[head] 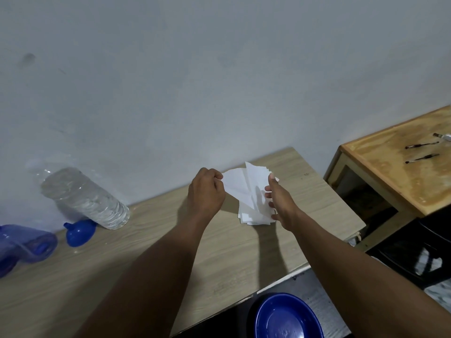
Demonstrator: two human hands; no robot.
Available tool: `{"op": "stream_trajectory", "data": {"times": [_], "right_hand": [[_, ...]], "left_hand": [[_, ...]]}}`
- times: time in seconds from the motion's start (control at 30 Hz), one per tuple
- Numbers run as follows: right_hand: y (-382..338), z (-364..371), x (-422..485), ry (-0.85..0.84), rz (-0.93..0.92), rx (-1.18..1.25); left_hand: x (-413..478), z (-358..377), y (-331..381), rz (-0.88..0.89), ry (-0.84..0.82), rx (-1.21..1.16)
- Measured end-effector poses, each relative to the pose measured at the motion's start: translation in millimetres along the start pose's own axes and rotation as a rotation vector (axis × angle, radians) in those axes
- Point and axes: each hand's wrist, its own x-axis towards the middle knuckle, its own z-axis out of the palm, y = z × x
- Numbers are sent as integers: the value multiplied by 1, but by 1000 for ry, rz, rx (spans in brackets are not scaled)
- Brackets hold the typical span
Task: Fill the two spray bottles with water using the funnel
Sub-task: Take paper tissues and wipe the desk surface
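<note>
1. While both hands are busy w/ a fanned stack of small white paper slips (246,191), none of the task's gear is being touched. L hand (206,191) has its fingers curled, pinching the stack's left corner. R hand (280,201) holds the stack's right side, fingers wrapped round the edge.
2. The stack hangs over the far part of the pale wood-grain laminate table (219,252). Can't tell if its lower edge touches the top.
3. Task items sit well apart from the hands, at the table's left end:
   - clear ribbed plastic water bottle (83,198), looks full or nearly so, cap end blurred
   - blue plastic funnel (79,232) on its side, just beside the bottle's base
   - two translucent blue plastic spray bottles (24,242) at the frame edge, seemingly on their sides, partly cut off
4. Judgement: filling not begun, and the slips prob. need parking first.
5. Risks:
   - paper left near the pour zone gets soaked by any splash
   - the round funnel could roll if a reaching arm bumps it
   - the spray bottles are light + empty, apt to tip under the funnel unless one hand steadies them
   - the water bottle is heavy + soft-walled, so a hard squeeze means a gush and overflow
6. Also in view: round blue plastic plate (285,318) below the table's near edge, and a worn wooden side table (380,181) at right w/ pens (422,157).
</note>
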Motion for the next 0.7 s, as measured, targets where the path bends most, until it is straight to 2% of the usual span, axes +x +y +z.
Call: {"op": "stream_trajectory", "data": {"times": [0.23, 0.5, 0.57, 0.7], "right_hand": [[-2, 5, 1, 41, -36, -138], [-14, 40, -15, 199, -294, -529], [-19, 54, -18, 193, -331, -571], [-26, 91, -31, 76, -354, -549]], "left_hand": [[7, -19, -11, -58, 47, -15], [-7, -49, -33, -186, 47, -53], [-11, -62, -39, -216, 35, -96], [-17, -100, -56, -272, 11, -209]]}}
